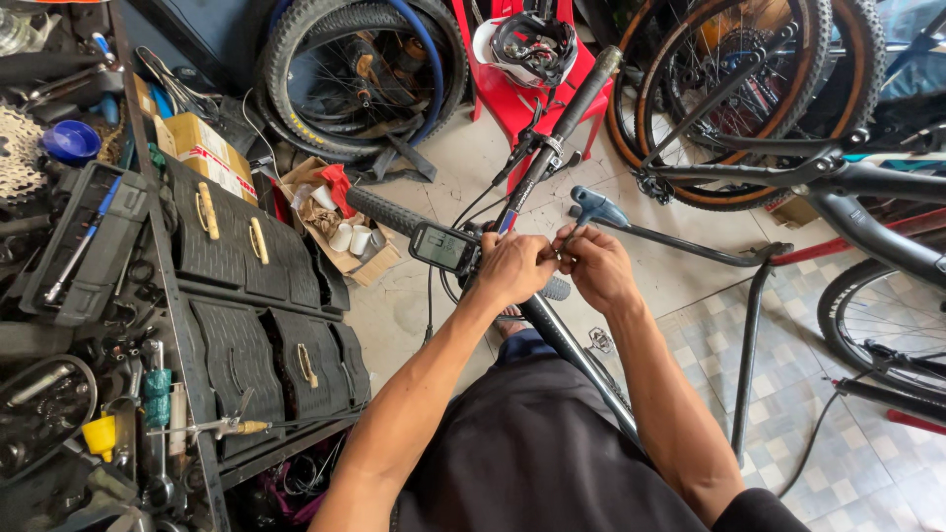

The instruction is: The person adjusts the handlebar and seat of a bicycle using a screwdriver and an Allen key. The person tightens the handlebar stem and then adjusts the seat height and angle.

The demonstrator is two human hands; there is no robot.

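Head view looks down on a crowded bicycle workshop. At upper left a tan cardboard box (205, 150) with red and white tape stripes lies tilted against the black tool cases (251, 266), whose ribbed lids carry yellow latches. Just to the right of them, an open, torn cardboard box (340, 225) on the floor holds several small white rolls and a red scrap. Farther left, a small blue bowl (71, 142) sits beside a steel cassette sprocket (17, 153); its contents cannot be made out. A shallow black tray (87, 244) holds a blue-handled tool, and the lower left shelf is heaped with wrenches, a yellow cap and a green-wrapped handle. A white and black helmet (533, 44) rests on a red plastic chair (512, 103) at the top.

Centre of the frame, a black handlebar (572, 103) runs diagonally from upper right toward the left, with a knurled rubber grip (386, 211) at its near end and a small rectangular display unit (442, 246) with a grey screen clamped just beside the hands. Thin black cables loop below it.

Both hands meet at the bar's middle. The left hand (512, 271) is curled around the bar next to the display, fingers pressed together. The right hand (596, 266) pinches a small metal part against the left hand's fingertips; what the part is cannot be told. A blue-headed repair stand arm (680, 241) reaches in just behind the right hand.
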